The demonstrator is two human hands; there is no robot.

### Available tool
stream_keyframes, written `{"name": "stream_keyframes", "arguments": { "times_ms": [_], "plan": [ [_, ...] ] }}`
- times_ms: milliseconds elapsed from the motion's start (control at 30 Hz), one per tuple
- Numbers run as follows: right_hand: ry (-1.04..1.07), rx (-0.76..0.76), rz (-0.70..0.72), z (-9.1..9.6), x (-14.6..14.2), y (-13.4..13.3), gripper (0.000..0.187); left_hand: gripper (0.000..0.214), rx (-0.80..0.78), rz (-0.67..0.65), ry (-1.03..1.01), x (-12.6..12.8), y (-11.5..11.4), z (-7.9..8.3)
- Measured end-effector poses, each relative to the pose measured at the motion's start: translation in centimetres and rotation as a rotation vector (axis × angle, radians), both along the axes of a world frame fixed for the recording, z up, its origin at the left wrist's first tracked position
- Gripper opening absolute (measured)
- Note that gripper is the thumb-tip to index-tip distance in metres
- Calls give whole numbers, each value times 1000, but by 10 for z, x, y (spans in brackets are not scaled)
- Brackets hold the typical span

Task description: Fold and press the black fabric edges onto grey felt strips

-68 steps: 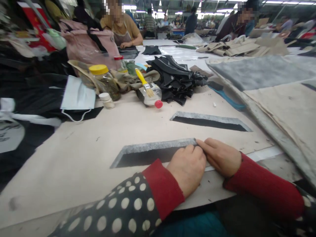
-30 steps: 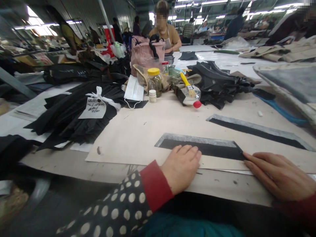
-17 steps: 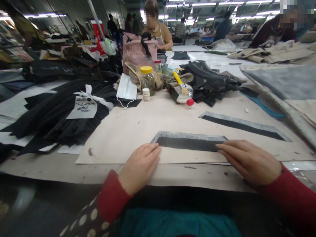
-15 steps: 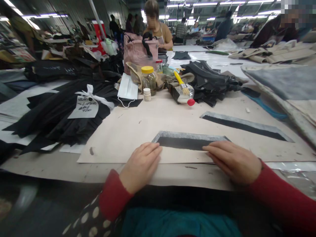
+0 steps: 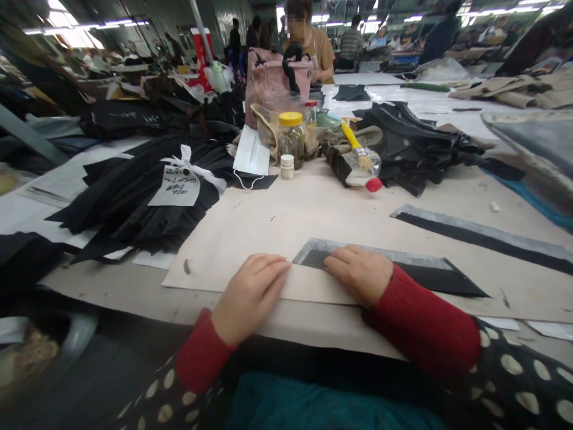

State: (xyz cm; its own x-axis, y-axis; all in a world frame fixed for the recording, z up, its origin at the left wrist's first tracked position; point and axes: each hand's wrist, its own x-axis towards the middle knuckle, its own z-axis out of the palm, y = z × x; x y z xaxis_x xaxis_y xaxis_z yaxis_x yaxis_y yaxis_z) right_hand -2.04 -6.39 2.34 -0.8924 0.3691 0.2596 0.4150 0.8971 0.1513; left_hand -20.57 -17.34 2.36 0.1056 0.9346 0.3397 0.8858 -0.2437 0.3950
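Note:
On the pale board [image 5: 250, 221] lies a black fabric strip [image 5: 425, 278] with a grey band along its upper edge and slanted ends. My left hand [image 5: 253, 292] rests at its left corner, fingers extended side by side, tips touching or just beside the corner; its thumb is largely hidden. Across the strip's left half lies my right hand [image 5: 360, 272], fingers stretched and pressed down on the fabric, covering part of it. A second black strip with a grey band [image 5: 487, 240] lies farther right, apart from both hands.
Black fabric pieces [image 5: 152, 185] with a tied paper tag [image 5: 174, 185] are heaped at left. Behind are a face mask [image 5: 251, 152], small white bottle [image 5: 287, 167], yellow-lidded jar [image 5: 291, 140], yellow-handled brush [image 5: 356, 143], clear bottle with red cap [image 5: 373, 184] and pink bag [image 5: 277, 77]. Another person stands beyond.
My right hand has slid left along the strip from its right end to its left half. My left hand stays by the left corner. The camera view has turned slightly left.

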Motion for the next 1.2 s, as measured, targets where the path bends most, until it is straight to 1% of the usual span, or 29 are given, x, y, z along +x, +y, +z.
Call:
{"name": "stream_keyframes", "arguments": {
  "times_ms": [133, 233, 367, 467, 567, 667, 800, 967, 1033, 1100, 1200],
  "plan": [
    [-3, 38, 24, 1, -2, -1, 22, 30, -50, 25, 98, 2, 1, -1],
    [20, 85, 28, -2, -5, -2, 25, 30, -84, 40, 146, 5, 2, -1],
    [28, 129, 24, -5, -8, -5, 28, 30, -91, 49, 160, 6, 2, -1],
    [42, 123, 29, -2, -8, -7, 29, 30, -82, 52, 158, 6, 2, -1],
    [75, 115, 35, 1, -6, -6, 26, 30, -84, 60, 149, 6, 2, -1],
    [128, 110, 2, 2, -3, -3, 22, 30, -89, 64, 141, 7, 3, 0],
    [171, 8, -52, 2, 2, 2, 22, 30, -100, 63, 140, 7, 3, 0],
    [253, -145, -61, 2, 6, 7, 24, 30, -98, 68, 132, 6, 3, 0],
    [271, -171, -61, 2, 7, 7, 25, 30, -100, 69, 128, 7, 3, 1],
    [277, -134, -33, 1, 6, 6, 24, 30, -110, 70, 119, 7, 3, 1],
    [250, 2, 27, 0, 4, 2, 24, 30, -114, 63, 67, 5, 3, -1]
  ]
}}
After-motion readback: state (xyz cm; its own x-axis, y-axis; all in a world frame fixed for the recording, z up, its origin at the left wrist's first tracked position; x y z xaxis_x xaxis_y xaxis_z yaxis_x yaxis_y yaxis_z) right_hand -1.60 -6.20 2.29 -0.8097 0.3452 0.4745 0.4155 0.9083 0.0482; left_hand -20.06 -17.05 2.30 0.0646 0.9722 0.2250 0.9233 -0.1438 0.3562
